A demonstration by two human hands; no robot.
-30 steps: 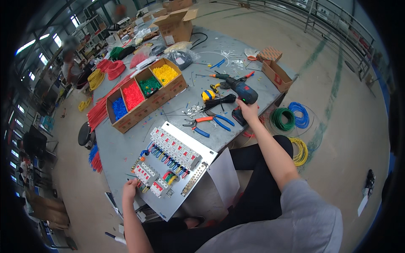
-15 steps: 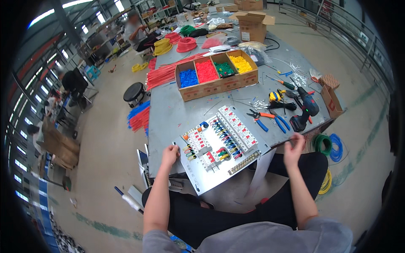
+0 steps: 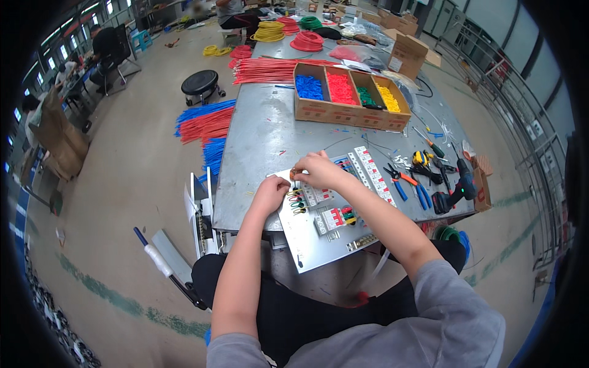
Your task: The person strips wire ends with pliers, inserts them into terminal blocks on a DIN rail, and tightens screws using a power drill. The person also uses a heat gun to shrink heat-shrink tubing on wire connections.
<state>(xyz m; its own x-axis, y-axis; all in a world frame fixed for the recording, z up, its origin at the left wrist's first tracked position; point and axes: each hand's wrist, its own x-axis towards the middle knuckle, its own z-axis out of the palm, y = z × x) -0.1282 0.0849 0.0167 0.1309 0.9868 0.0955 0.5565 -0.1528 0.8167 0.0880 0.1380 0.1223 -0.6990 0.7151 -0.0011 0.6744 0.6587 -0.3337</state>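
A white mounting plate (image 3: 299, 250) with circuit breakers and short coloured wire loops lies tilted over the table's near edge. My right hand (image 3: 317, 170) reaches across it, thumb and fingers pinching a small orange knob-like part (image 3: 292, 175) near the upper left corner. My left hand (image 3: 270, 194) is closed over that same corner, its fingertips close to the orange part; what they grip is hidden. Yellow, green and black wire loops (image 3: 297, 201) sit just below the fingers. A row of breakers (image 3: 375, 175) runs along the plate's right side, partly behind my right forearm.
A cardboard box (image 3: 353, 117) of blue, red, green and yellow caps stands behind the plate. To the right lie orange-handled wire strippers (image 3: 408, 179), blue-handled pliers (image 3: 423, 195), a tape measure (image 3: 421, 158) and a cordless drill (image 3: 457, 189). Red wire bundles (image 3: 270, 70) lie at the back left.
My right hand has come from beside the plate's right end over to its upper left corner and pinches the orange part. My left hand has shifted up along the left edge. The view has turned.
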